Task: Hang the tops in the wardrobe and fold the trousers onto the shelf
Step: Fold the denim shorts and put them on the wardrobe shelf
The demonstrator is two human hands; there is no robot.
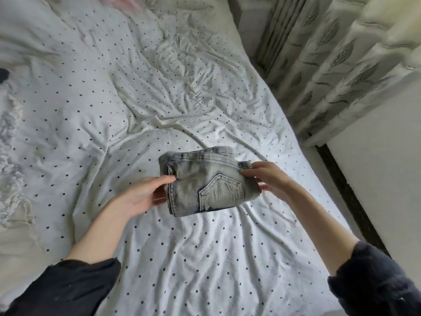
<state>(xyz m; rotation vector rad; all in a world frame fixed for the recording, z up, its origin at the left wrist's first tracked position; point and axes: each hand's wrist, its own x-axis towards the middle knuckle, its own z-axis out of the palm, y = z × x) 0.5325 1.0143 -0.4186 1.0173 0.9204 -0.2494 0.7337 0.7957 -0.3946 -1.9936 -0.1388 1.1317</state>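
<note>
Bed: a white sheet (205, 258) with small dark dots covers the mattress, creased all over, with deeper wrinkles toward the far side.
Duvet: a rumpled white dotted duvet (57, 99) is heaped on the left half of the bed, well apart from the hands.
Curtain: a pale curtain (330, 65) with a grey leaf pattern hangs in folds at upper right, beyond the bed's right edge.
Floor strip: a dark band (355, 201) runs along the right side of the mattress, beside a pale surface.
Sleeves: dark sleeves (68, 290) are pushed up on both forearms at the bottom corners.
Jeans: faded grey-blue denim jeans (205, 181), folded into a small thick bundle, are at the middle of the bed between the two hands; a stitched back pocket faces up. Whether the bundle rests on the sheet or is slightly lifted cannot be told.
Left hand: the left hand (145, 195) grasps the bundle's left seamed edge, thumb on top and fingers tucked beneath.
Right hand: the right hand (266, 176) pinches the bundle's right end, thumb and forefinger on top by the waistband, other fingers below.
Writing: no label or brand can be read on the denim.
Pink item: a blurred pink piece (127, 2) lies at the top edge, far from the jeans.
</note>
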